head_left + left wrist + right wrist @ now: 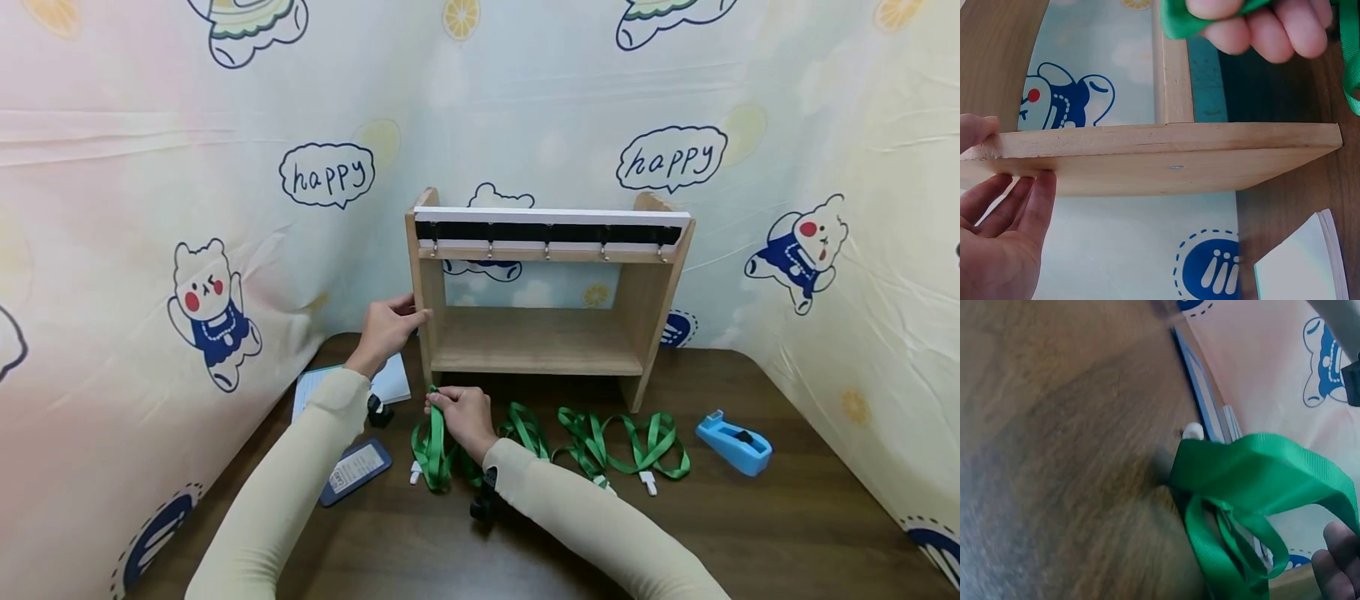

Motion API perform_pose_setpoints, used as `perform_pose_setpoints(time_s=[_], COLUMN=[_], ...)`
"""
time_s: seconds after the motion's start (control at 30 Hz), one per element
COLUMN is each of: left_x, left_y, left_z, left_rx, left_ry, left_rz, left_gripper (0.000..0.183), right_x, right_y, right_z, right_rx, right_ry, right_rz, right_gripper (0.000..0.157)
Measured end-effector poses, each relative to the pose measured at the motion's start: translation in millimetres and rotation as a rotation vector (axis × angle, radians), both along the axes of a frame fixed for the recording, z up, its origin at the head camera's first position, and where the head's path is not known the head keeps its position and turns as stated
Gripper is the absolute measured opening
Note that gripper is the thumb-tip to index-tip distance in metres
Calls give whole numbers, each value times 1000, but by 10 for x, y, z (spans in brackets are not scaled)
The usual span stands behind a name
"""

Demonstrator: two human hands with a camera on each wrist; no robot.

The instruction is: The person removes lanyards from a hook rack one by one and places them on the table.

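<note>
At the left side panel of a small wooden shelf rack [536, 343], my left hand [385, 335] grips the board's edge; the left wrist view shows the thumb on one face and the fingers on the other. Lower down, my right hand [467, 419] pinches a green lanyard [1254, 472] near its loop and lifts part of it. The rest of that lanyard hangs down to the table, where a white clip [416, 472] lies. Along the rack's top front runs a black and white strip [517, 232] with several small metal hooks, none bearing a lanyard.
More green lanyards [660, 446] with white clips lie in loose loops before the rack. A blue tape dispenser [735, 442] stands at the right. On the left are a blue card holder [356, 472] and an open notebook [392, 381]. Patterned cloth [487, 108] surrounds the dark table [420, 554].
</note>
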State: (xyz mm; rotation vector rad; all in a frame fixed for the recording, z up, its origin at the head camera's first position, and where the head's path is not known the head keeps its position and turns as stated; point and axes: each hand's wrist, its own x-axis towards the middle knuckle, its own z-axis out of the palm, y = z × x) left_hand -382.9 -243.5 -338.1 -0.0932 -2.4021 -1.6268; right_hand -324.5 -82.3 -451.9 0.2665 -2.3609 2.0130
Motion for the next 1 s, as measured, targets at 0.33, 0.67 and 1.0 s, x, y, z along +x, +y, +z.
perform_pose_setpoints(time_s=[0.33, 0.67, 1.0], left_x=[9, -2, 3], left_y=[10, 15, 6], left_z=[-8, -4, -13], left_rx=[6, 13, 9], left_ry=[-6, -7, -8], left_rz=[4, 3, 2], left_gripper=[69, 69, 69], right_x=[-42, -63, -66], right_y=[10, -17, -14], right_z=[-149, -218, -235], right_rx=[179, 247, 254], right_ry=[44, 43, 8], right_rz=[-70, -110, -130], right_gripper=[15, 15, 13])
